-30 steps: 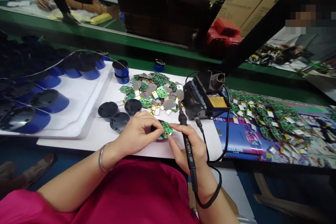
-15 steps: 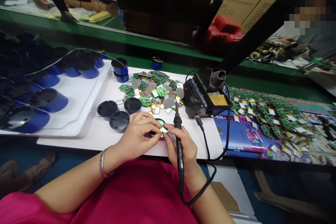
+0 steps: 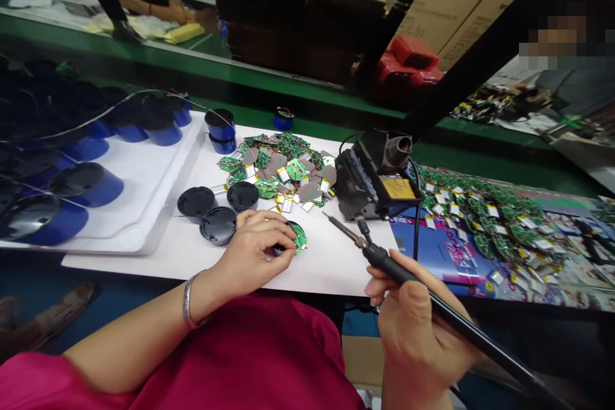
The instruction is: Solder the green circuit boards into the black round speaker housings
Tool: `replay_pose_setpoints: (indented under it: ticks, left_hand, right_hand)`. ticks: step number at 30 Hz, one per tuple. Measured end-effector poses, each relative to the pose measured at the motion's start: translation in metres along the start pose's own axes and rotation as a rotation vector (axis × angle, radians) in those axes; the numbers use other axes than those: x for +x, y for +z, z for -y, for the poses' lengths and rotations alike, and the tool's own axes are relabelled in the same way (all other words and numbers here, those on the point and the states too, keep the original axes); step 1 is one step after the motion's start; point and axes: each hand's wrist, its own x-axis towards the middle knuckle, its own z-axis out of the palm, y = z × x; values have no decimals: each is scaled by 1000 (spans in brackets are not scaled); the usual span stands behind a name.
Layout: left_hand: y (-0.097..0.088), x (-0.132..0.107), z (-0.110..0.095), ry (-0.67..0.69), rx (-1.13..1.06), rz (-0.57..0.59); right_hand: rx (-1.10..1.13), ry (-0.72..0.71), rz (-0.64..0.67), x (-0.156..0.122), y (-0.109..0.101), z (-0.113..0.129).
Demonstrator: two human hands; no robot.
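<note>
— A white sheet (image 3: 331, 272) covers the bench across the middle of the frame, with a heap of circuit boards (image 3: 295, 170) near its centre. What is different about the hands?

— The right hand (image 3: 418, 327). Half a second ago its fingertips were at the round green board (image 3: 300, 238); now it is away in the lower right of the frame, grasping the soldering iron (image 3: 391, 266) much like a pen. The tip points toward the upper left, apart from the board and from the black iron stand (image 3: 353, 189).

— And the left hand (image 3: 262, 246)?

— It stays at the centre of the frame, thumb and bent fingers closed on the board's left side; the fingers hide the exact grip. The black lids (image 3: 218, 225) lie just left of it.

— What does that mean for the work?

— It looks like a switch from two-handed handling to the left hand alone steadying the board, while the right has the iron ready for use. Whether any joint is soldered is too small to tell.
</note>
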Motion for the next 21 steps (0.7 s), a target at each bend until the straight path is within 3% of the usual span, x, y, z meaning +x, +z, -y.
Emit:
replay_pose_setpoints:
  ticks: [3, 9, 14, 21]
  left_hand:
    - [0, 1, 0, -9, -9, -3]
    - [1, 1, 1, -8, -12, 1]
    - [0, 1, 2, -6, -13, 7]
    - [0, 2, 1, -19, -30, 10]
  right_hand:
    - [-159, -19, -68, -6, -2, 11]
    - [-351, -212, -11, -18, 2, 20]
    - [-347, -313, 61, -14, 8, 23]
    - [-303, -312, 195, -7, 13, 26]
